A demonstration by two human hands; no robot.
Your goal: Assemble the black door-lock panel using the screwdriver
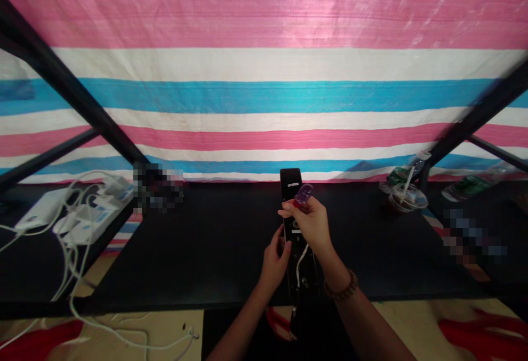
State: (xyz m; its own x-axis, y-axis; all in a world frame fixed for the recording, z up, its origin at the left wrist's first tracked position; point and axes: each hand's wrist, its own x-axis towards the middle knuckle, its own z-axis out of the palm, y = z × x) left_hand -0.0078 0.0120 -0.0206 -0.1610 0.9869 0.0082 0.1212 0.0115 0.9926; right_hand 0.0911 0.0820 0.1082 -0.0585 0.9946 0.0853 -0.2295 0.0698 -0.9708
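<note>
A long, narrow black device [291, 178] with white labels lies on the black table in front of me. A short white cable [301, 262] runs over its near part. My left hand [275, 262] grips the device's left edge, the thumb on its upper face and the fingers curled at its side. Above the middle of the device, my right hand [315, 223] is closed around a screwdriver [304, 193] with a purple see-through handle and a red part. The screwdriver's tip is hidden by the hand. A beaded bracelet [342, 288] circles my right wrist.
White power strips [93, 220] with tangled cables lie at the left. A plastic cup [406, 198] with a straw and a bottle [398, 176] stand at the back right. Dark frame bars [78, 83] slope at both sides before a striped sheet [264, 97].
</note>
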